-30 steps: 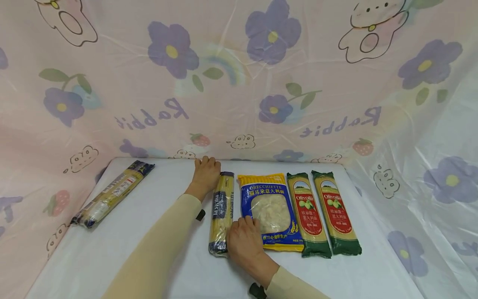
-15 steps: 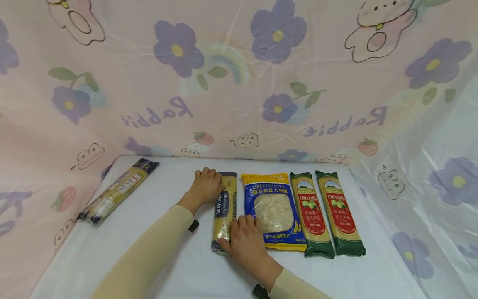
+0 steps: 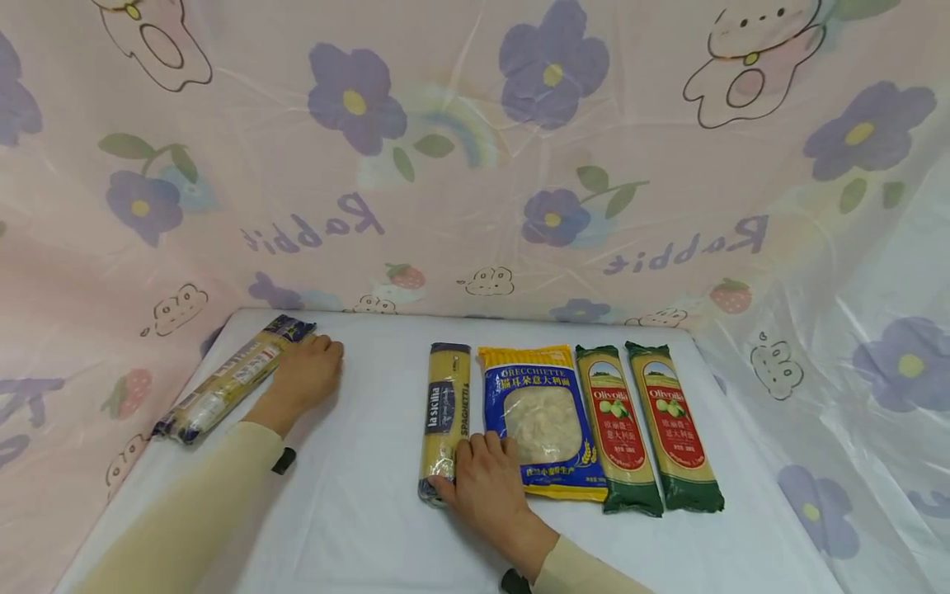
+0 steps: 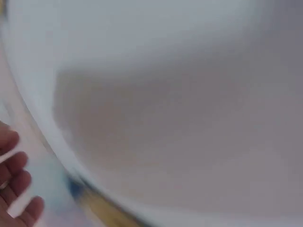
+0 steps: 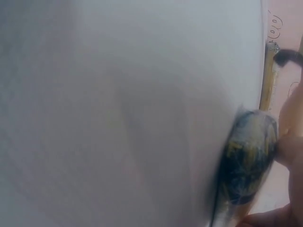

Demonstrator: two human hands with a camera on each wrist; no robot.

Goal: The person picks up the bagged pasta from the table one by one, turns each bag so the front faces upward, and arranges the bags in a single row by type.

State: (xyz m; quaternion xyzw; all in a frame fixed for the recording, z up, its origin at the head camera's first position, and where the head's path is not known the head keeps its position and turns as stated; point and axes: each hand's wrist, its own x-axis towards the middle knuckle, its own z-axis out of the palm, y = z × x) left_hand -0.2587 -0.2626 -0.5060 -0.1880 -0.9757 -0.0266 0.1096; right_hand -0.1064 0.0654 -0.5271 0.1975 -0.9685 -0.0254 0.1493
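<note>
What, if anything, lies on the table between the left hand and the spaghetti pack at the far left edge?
Nothing visible does. The left hand is right beside the far-left spaghetti pack, at its far end; whether they touch cannot be told.

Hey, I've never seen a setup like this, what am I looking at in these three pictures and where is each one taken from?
There is no machine here: a person works with two bare hands and wears three cameras. The wide picture comes from a camera on the head, looking down at a white table walled in by flowered plastic sheeting. The two blurry pictures come from cameras on the wrists, very close to the table.

Five pasta packets lie on the table. Four form a row: a spaghetti packet, a blue orecchiette bag and two green packets. A fifth, the long packet, lies apart on the left.

The right hand rests on the near end of the spaghetti packet, its fingers partly on the blue bag. The left hand is at the long packet; whether it grips is unclear.
</note>
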